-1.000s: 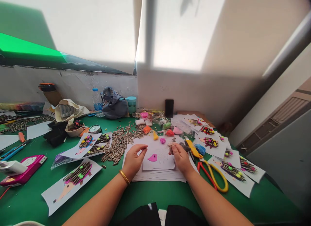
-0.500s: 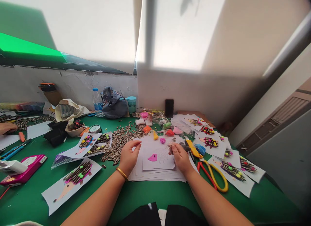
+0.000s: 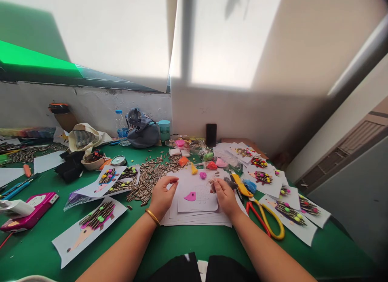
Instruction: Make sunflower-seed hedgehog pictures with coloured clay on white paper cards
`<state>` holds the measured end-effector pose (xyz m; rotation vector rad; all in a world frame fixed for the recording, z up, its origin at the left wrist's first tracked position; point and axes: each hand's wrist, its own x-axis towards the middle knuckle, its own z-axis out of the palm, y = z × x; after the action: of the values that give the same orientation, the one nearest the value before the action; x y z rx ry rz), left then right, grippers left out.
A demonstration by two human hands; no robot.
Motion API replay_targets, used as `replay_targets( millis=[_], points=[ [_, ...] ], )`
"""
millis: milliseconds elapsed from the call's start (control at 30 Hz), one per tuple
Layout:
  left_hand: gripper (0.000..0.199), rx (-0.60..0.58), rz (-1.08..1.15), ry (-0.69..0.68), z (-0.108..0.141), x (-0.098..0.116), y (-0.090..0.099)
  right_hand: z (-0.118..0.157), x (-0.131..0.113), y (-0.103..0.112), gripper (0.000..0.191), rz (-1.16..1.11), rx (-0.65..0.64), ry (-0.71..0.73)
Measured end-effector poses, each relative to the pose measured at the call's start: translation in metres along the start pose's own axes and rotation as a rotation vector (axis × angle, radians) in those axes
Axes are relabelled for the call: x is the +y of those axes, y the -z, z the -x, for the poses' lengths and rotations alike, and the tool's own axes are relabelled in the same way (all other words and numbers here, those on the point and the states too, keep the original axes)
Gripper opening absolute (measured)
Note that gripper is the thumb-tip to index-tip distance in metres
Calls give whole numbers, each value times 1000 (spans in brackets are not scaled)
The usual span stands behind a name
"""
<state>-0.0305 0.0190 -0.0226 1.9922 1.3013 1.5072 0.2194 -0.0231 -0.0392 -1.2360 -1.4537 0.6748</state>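
Observation:
My left hand (image 3: 163,196) is raised over the left edge of the paper stack. Its thumb and forefinger tips come close together in a pinch; anything between them is too small to make out. Over the right side, my right hand (image 3: 224,195) grips a clear plastic bag with dark modelling clay (image 3: 230,183) in it. Between both hands lies a white card (image 3: 197,206) on the sheets, with a pencil-drawn hedgehog body. The hedgehog's head is a pink clay piece (image 3: 190,196) with a small dark dot on it.
Sunflower seeds (image 3: 148,174) are heaped left of the paper. Coloured clay lumps (image 3: 194,168) lie behind it. Yellow-handled scissors (image 3: 274,221) and finished hedgehog cards (image 3: 291,217) are on the right. More cards (image 3: 93,229) and a pink power strip (image 3: 36,209) lie left.
My left hand has shifted slightly to the right. Another person's hand at the far left edge has gone out of view, and something green shows there now. My right hand keeps its place.

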Motion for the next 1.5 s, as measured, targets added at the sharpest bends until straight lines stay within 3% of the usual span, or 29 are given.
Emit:
replay_targets(
  millis=[167,500,667,833,1167,1367,1500],
  points=[
    [10,-6,-5,-24,0,-2,-1,0,-1,-1,42,-18,3,-1],
    [18,-43,-13,-33,1,-1,0,1,2,0,39,-22,-7,-13],
    [19,-23,19,51,2,0,-1,1,-1,0,41,-42,-4,-13],
    [23,-129,-24,127,1,2,1,0,-2,-1,40,-87,-5,-17],
    [29,-239,-24,147,3,0,-1,1,1,0,37,-50,-8,-13],
    [14,-261,-18,123,4,2,-3,0,3,-1,38,-62,-12,-11],
    [15,-288,-25,102,4,2,-2,0,4,-1,38,-75,-16,-8]
  ],
)
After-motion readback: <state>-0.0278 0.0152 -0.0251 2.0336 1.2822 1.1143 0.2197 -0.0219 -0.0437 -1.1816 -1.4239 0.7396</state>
